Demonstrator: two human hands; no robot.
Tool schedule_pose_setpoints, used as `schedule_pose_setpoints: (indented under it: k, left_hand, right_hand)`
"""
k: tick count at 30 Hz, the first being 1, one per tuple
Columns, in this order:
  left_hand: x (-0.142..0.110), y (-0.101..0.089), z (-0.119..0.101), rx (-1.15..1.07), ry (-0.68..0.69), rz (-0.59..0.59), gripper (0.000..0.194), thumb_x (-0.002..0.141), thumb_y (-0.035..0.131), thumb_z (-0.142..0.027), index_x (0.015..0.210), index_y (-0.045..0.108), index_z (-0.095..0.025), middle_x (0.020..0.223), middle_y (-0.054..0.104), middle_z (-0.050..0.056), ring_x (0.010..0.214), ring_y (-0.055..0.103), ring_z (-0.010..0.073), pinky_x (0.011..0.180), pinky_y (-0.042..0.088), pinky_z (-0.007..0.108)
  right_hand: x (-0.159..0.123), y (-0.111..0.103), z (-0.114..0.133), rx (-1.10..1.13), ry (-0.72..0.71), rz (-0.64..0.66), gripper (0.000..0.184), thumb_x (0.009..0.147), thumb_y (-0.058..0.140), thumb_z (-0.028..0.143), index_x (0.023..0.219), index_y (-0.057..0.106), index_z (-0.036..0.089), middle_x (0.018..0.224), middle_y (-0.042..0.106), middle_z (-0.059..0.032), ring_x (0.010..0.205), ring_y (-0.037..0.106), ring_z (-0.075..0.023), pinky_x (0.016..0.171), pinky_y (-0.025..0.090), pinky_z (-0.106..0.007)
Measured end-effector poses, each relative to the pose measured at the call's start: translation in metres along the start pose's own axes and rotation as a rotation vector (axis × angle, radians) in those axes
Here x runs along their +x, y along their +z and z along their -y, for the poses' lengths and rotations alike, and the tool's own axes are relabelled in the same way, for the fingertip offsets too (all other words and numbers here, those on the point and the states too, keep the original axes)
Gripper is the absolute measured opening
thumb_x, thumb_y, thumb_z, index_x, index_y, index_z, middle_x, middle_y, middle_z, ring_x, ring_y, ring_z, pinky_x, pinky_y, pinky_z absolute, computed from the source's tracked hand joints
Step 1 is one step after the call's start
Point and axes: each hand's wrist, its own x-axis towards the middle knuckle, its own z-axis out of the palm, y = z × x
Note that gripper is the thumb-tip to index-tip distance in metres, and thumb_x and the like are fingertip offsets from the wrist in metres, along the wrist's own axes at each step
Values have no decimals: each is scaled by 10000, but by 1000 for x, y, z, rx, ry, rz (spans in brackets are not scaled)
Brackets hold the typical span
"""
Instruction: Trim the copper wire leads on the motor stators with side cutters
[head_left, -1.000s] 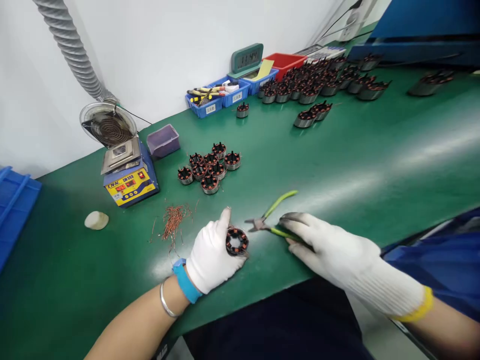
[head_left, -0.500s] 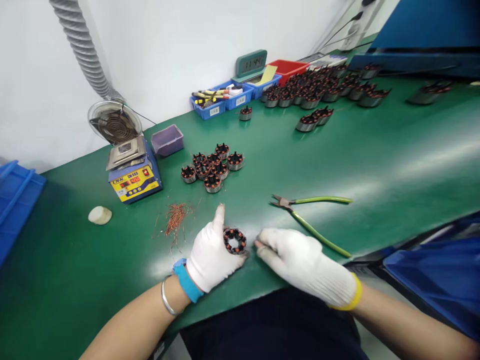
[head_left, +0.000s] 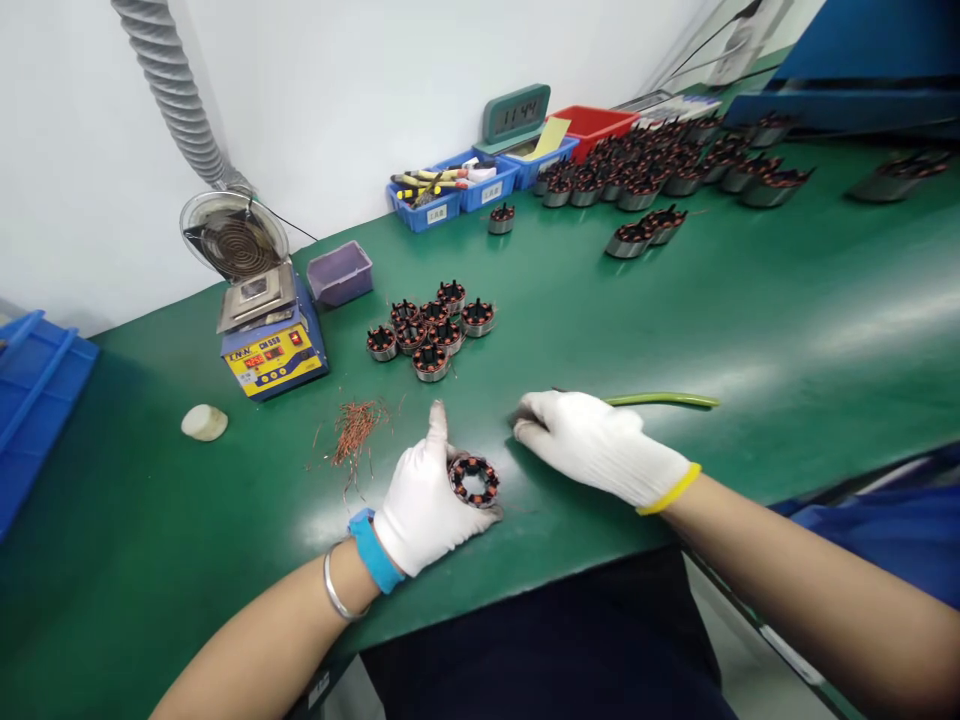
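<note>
My left hand [head_left: 435,510], in a white glove, is closed around the side of a motor stator [head_left: 491,498], a ring with copper windings and black insulators. Its index finger points away from me and the thumb lies along the near side. My right hand [head_left: 592,435], also gloved, hovers over the green-handled cutting pliers [head_left: 664,400] and hides most of them. Its fingertips are drawn together; whatever they hold, if anything, does not show. Just left of my left hand lies a pile of copper wire clippings [head_left: 356,430].
Several stators [head_left: 431,362] stand grouped beyond my hands, and a large cluster [head_left: 637,190] stands at the back right. A blue-and-yellow solder pot [head_left: 277,365], a purple bin [head_left: 341,275], a white round piece [head_left: 204,422] and tool trays [head_left: 427,215] are around them.
My right hand has moved away from the stator, up and over the pliers, covering their jaws and one handle. My left hand keeps the stator; the view has shifted slightly.
</note>
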Motion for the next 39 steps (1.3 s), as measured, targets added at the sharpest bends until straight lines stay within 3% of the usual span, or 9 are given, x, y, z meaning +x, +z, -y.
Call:
schedule_pose_setpoints:
  k: [4, 9, 15, 19, 21, 25, 31, 36, 39]
  left_hand:
    - [0, -2, -3, -4, 2, 14, 1220, 580, 794, -263, 1523, 25, -171, 936, 657, 44, 868, 637, 261, 795, 495, 363]
    - [1, -4, -3, 15, 0, 48, 1261, 568, 806, -253, 1523, -12, -156, 931, 658, 46, 861, 634, 266, 794, 492, 367]
    - [0, -3, -1, 16, 21, 27, 1226, 599, 774, -274, 1526, -23, -182, 956, 649, 56, 863, 630, 265, 788, 488, 367]
    - [1, -3, -1, 23, 31, 30, 1268, 561, 800, -286, 1527, -13, -173, 939, 647, 52, 845, 624, 264, 789, 496, 372]
    - [1, -4, -1, 21, 35, 40, 1272, 561, 803, -289, 1527, -15, -169, 939, 649, 53, 847, 627, 268, 786, 500, 370]
    - [1, -5, -1, 20, 30, 42, 1244, 602, 776, -279, 1524, -52, -174, 928, 650, 48, 848, 638, 264, 764, 499, 351]
    - [2, -6, -3, 31, 19, 56, 1291, 568, 807, -289, 1524, -54, -180, 910, 645, 40, 830, 633, 265, 745, 497, 349]
    - [2, -7, -4, 47, -6, 75, 1284, 591, 787, -273, 1517, -97, -178, 915, 643, 39, 835, 637, 264, 734, 487, 341]
    - [2, -8, -3, 51, -13, 84, 1300, 590, 790, -292, 1511, -120, -182, 946, 638, 40, 852, 633, 259, 751, 488, 346]
  right_hand:
    - [5, -7, -3, 314, -333, 256, 288, 882, 415, 410, 851, 627, 217, 816, 696, -17, 735, 614, -174, 605, 380, -259]
    - [2, -10, -4, 265, -143, 256, 191, 815, 480, 346, 755, 602, 212, 747, 671, -4, 662, 581, -158, 583, 375, -254]
    - [3, -2, -5, 534, -325, 409, 193, 761, 488, 351, 780, 602, 195, 667, 642, -4, 582, 553, -145, 540, 384, -246]
    - [5, -3, -4, 194, -86, 179, 182, 769, 496, 352, 755, 621, 221, 752, 674, -22, 702, 603, -194, 580, 372, -271]
    - [5, -6, 2, 112, -67, 66, 250, 824, 459, 407, 807, 644, 240, 823, 689, -31, 777, 618, -223, 606, 374, -288]
    - [6, -5, 19, 335, -303, 155, 256, 815, 519, 430, 923, 666, 249, 875, 701, -17, 769, 620, -189, 630, 400, -269]
    - [15, 9, 17, 682, -185, 215, 116, 743, 536, 297, 719, 589, 197, 665, 643, 8, 605, 563, -138, 530, 388, -235]
    - [15, 7, 17, 581, -304, 281, 172, 716, 610, 323, 842, 671, 222, 805, 702, -1, 690, 606, -159, 568, 421, -238]
    - [18, 8, 21, 656, -220, 231, 114, 657, 633, 256, 758, 651, 206, 709, 680, 11, 634, 586, -142, 537, 402, -223]
